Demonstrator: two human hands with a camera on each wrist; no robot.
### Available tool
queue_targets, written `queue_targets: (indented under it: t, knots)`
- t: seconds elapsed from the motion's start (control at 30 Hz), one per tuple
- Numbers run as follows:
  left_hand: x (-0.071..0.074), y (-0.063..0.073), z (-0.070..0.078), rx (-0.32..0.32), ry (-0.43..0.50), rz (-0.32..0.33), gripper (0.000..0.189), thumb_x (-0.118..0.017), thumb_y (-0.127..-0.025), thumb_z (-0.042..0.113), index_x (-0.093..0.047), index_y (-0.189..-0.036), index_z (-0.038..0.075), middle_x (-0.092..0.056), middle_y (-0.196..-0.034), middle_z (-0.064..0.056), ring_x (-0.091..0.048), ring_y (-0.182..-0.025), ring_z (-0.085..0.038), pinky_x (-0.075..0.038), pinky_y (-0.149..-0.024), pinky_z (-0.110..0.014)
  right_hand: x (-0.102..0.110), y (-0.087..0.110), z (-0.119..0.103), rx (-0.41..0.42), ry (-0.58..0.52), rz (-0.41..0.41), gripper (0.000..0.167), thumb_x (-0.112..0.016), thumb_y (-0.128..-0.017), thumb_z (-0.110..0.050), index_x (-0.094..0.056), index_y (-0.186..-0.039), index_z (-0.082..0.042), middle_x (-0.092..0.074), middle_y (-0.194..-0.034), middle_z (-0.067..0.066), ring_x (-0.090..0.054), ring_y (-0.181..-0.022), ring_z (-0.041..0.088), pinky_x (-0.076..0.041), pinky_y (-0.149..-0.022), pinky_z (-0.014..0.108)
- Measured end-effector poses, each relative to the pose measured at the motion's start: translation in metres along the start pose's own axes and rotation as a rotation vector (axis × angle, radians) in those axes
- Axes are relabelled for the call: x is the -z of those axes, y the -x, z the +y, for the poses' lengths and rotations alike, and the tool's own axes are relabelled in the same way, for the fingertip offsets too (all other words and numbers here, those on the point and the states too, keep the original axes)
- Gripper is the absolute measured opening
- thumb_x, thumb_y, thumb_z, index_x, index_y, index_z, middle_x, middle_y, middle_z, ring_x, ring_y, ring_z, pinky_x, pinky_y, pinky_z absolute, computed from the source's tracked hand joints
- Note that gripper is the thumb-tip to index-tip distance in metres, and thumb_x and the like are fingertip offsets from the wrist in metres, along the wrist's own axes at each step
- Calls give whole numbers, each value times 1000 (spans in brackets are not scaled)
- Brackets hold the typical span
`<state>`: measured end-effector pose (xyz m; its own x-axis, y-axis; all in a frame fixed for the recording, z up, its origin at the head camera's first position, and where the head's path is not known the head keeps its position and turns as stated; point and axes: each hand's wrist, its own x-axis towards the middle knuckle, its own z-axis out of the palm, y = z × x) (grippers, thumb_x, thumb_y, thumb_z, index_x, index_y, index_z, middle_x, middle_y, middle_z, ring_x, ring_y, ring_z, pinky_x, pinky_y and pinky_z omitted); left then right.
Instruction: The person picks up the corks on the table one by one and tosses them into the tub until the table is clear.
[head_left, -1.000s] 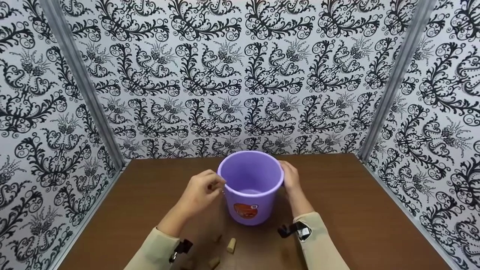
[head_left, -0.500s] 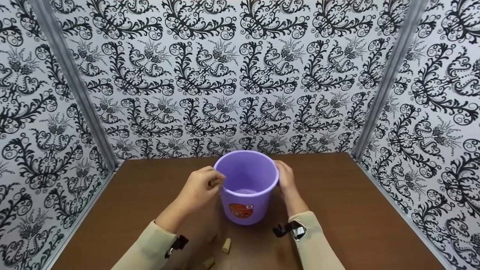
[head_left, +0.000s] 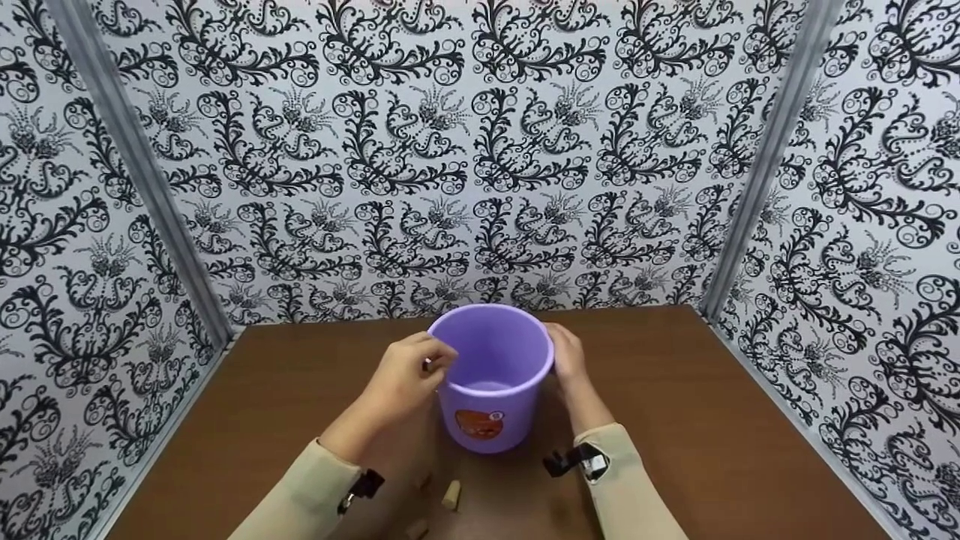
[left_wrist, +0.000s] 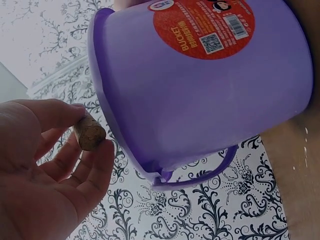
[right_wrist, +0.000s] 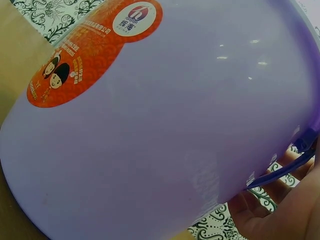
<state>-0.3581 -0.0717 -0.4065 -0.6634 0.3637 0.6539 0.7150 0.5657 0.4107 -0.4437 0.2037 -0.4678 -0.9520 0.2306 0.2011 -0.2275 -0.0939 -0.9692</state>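
Note:
A purple bucket (head_left: 491,420) with a red sticker stands upright on the brown table. My left hand (head_left: 401,379) pinches a cork (left_wrist: 90,134) between thumb and fingers, beside the bucket's left rim; its fingertips reach just over the rim in the head view. The right hand (head_left: 568,356) holds the bucket's right side close to the rim. In the right wrist view its fingers (right_wrist: 245,210) curl near the purple handle (right_wrist: 282,172), partly hidden by the bucket. Another cork (head_left: 451,495) lies on the table in front of the bucket.
Two more small cork-like pieces, one dim piece (head_left: 424,481) and one lower piece (head_left: 418,529), lie near the left forearm. The brown table (head_left: 697,420) is enclosed by patterned walls (head_left: 420,150) at the back and sides. What I see of the bucket's inside is bare purple.
My left hand has moved slightly right, its fingertips further over the bucket's rim. The right hand keeps its place on the bucket. The head view has shifted a little.

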Motion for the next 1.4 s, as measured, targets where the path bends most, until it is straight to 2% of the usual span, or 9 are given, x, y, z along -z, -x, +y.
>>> queue_targets:
  t: [0.2,0.57,0.83,0.93,1.1,1.2,1.33,1.4]
  knots:
    - [-1,-7,2,8,30,-9,28,-69,-81,-14,-80,-96,7,-67,-86,-1,-61,-82,-11,-61,-73,-28,2,-1,1,5,-1,-19,34,-52,-105,-11,-71,-120,13,-80,-104,10,-65,-90,8,-52,-86,25]
    - [-6,-25,7,73,18,-63,26,-70,-83,-11,-80,-99,6,-69,-90,-3,-65,-86,-16,-62,-78,-28,4,-5,-1,14,59,14,33,-54,-104,-9,-71,-118,15,-79,-108,18,-65,-89,5,-51,-89,24]
    - [-6,-34,9,56,23,-89,24,-69,-84,-8,-81,-100,6,-67,-86,-5,-63,-83,-16,-62,-77,-30,1,20,-31,61,38,-53,33,-47,-103,0,-63,-121,23,-74,-112,33,-67,-91,12,-52,-90,26]
    - [-7,-36,7,71,32,-94,24,-70,-84,-9,-81,-100,6,-68,-87,-4,-63,-83,-15,-63,-77,-30,0,24,-34,65,42,-50,34,-47,-103,0,-62,-122,24,-72,-115,35,-67,-92,12,-52,-90,27]
    - [-6,-40,5,117,40,-112,25,-70,-85,-10,-80,-101,7,-67,-88,-3,-62,-83,-14,-62,-76,-28,-1,23,-34,75,57,-51,33,-48,-103,0,-63,-120,23,-72,-115,36,-67,-91,12,-52,-89,27]
    - [-4,-42,6,144,44,-129,26,-70,-86,-10,-80,-103,7,-67,-89,-3,-62,-85,-14,-63,-77,-28,0,23,-34,74,53,-49,33,-49,-102,-1,-65,-119,22,-74,-111,32,-67,-90,9,-52,-88,25]
    - [-3,-49,10,189,43,-155,25,-70,-88,-8,-80,-105,8,-67,-92,-3,-63,-88,-14,-62,-78,-24,2,8,-13,58,48,-27,33,-50,-104,-5,-69,-119,17,-78,-109,22,-65,-90,5,-51,-88,23]
    - [-2,-53,12,200,39,-165,25,-70,-89,-8,-80,-106,7,-69,-95,-4,-64,-89,-15,-62,-78,-23,2,3,-7,45,50,-20,33,-50,-104,-6,-69,-120,17,-78,-111,22,-65,-90,5,-50,-89,23]
